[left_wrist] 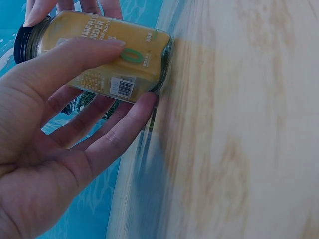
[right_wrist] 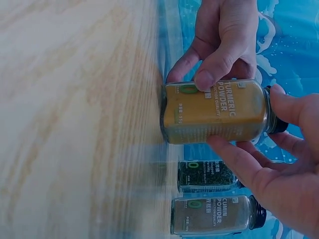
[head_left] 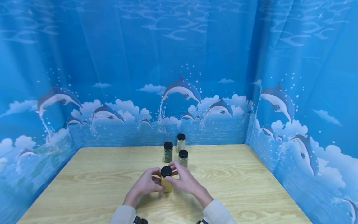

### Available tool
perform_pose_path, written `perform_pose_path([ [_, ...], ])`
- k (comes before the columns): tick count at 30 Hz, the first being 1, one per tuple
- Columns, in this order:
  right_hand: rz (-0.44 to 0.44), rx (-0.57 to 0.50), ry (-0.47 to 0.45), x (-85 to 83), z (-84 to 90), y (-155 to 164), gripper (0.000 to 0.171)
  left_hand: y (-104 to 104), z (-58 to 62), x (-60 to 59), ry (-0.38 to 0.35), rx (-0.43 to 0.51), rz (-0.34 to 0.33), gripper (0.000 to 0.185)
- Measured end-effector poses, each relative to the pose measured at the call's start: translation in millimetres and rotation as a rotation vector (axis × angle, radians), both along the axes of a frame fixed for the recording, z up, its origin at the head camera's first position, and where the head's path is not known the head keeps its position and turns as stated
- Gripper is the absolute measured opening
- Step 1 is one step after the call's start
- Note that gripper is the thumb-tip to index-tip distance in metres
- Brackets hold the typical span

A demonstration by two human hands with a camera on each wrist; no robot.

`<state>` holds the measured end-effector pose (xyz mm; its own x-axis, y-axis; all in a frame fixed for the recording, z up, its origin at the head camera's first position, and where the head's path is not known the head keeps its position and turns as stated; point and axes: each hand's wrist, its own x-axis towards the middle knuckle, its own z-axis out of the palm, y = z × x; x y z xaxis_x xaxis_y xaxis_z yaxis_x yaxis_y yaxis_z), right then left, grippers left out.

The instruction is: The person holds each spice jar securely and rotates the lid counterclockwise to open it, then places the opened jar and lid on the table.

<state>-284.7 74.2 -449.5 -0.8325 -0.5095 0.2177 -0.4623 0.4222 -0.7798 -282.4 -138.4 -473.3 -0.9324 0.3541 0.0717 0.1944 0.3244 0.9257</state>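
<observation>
Turmeric jar: square-sided clear glass jar of yellow powder [head_left: 167,187], round black screw lid [head_left: 166,171]; upright between both hands, mid-width on the pale wood-grain table [head_left: 237,186], well in from the far edge. Base at the wood or just above it, cannot tell.
Left hand: left hand [head_left: 148,181] grasps the jar; thumb across label, fingers round side and low near base.
Right hand: right hand [head_left: 185,179] also grasps it, digits curled about lid and right side.
Jars behind: clear glass jar of dark-green flakes [head_left: 168,156], black lid, toward far edge; clear glass jar of grey-brown cumin powder [head_left: 183,161], black lid, to its right; pale-filled glass jar [head_left: 181,145], black lid, nearest far edge, contents unclear.
Backdrop: blue dolphin-print curtain [head_left: 117,133] beyond far edge.
Jar handling: likely light to moderate, stiff walls, smooth so somewhat slippery, breakable if dropped; powder probably shifts inside.
Jar hold points: flat sides at mid-body look best, opposed thumb and fingers; neck under lid as second hold; lid alone seems riskier.
</observation>
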Motion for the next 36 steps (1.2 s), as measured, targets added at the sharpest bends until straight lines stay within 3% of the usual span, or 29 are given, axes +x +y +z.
perform_pose_path([
  [16,0.065,0.066,0.041,0.7,2.8,4.2,0.049,0.5,-0.5,-1.6,0.024,-0.009,-0.02,0.051],
  [23,0.012,0.047,-0.054,2.3,4.6,3.2,0.063,0.5,-0.6,-1.9,0.027,-0.011,-0.022,0.049],
  [36,-0.008,-0.026,-0.044,2.4,1.8,-0.5,0.041,-0.5,0.5,-1.3,0.013,-0.012,-0.02,0.047],
])
